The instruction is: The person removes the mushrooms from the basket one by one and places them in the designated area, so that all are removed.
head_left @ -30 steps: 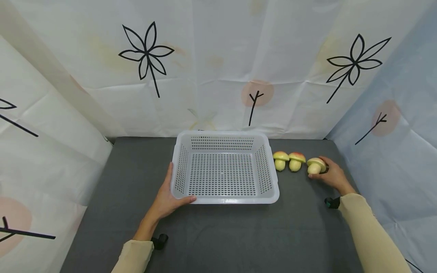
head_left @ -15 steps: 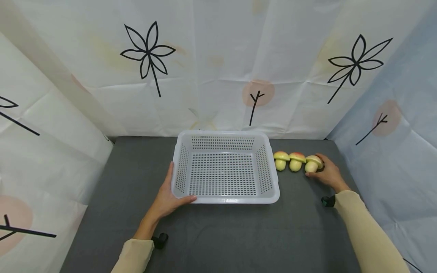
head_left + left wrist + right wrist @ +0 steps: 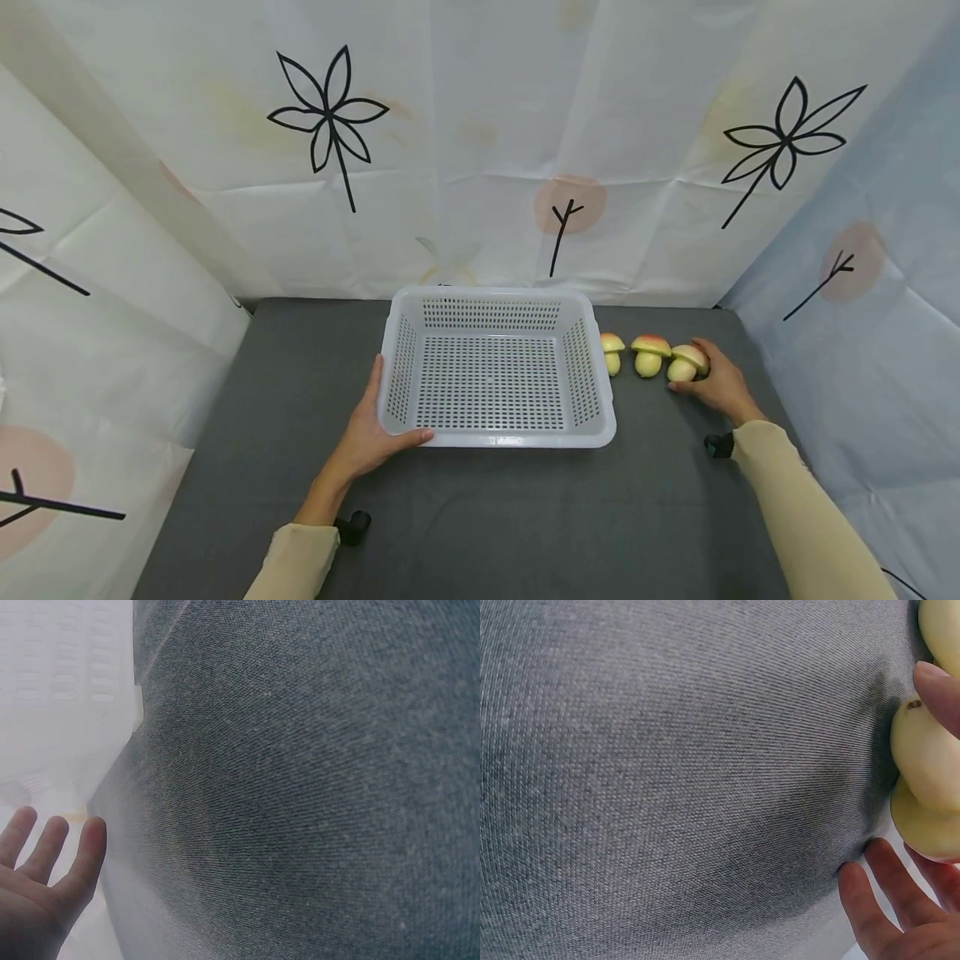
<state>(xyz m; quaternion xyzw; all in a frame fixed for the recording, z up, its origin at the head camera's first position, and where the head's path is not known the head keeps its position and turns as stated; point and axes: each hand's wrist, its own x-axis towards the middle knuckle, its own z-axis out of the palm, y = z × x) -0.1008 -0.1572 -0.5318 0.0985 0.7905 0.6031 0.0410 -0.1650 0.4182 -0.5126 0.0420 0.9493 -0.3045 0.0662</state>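
A white perforated plastic basket (image 3: pixel 489 439) stands on the grey cloth. My left hand (image 3: pixel 363 446) rests against its front left corner, thumb along the front rim. In the left wrist view, three fingers of that hand stretch out loosely. Right of the basket, three mushrooms with yellowish caps and pale stems stand in a row. The left mushroom (image 3: pixel 612 352) is partly hidden by the basket's edge; a small gap parts it from the middle mushroom (image 3: pixel 649 354). My right hand (image 3: pixel 720 385) holds the right mushroom (image 3: pixel 682 367), tilted, between thumb and fingers, its cap close against the middle one.
Grey cloth covers the table (image 3: pixel 525 517). White printed curtains (image 3: pixel 465 150) hang behind it and on both sides. A black wrist camera (image 3: pixel 352 527) sits on the left wrist, and another black camera (image 3: pixel 718 445) on the right. A dark cable (image 3: pixel 903 583) runs at lower right.
My right hand has moved left with its mushroom, up to the middle one. The left mushroom has slid left, partly behind the basket's edge. My left hand keeps its place on the basket.
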